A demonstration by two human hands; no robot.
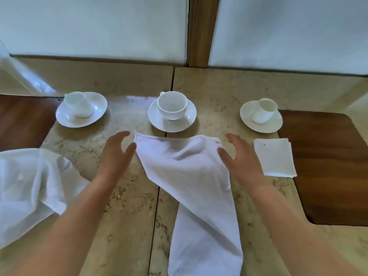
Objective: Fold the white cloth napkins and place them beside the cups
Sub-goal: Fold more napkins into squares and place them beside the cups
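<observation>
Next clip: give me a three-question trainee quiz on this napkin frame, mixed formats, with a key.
1. True or false: a folded napkin already lies near the right cup.
2. How many cups stand on saucers? A) two B) three C) four
3. Fill in: the loose napkin lies between the left hand and the ____ hand.

Key: 1 true; 2 B; 3 right.

I find no legible text, label, brand, number or sign anywhere in view. The folded napkin [274, 157], lying on the bench just in front of the right-hand cup [265, 110], carries one small dark speck; I cannot read it as a character.
</observation>
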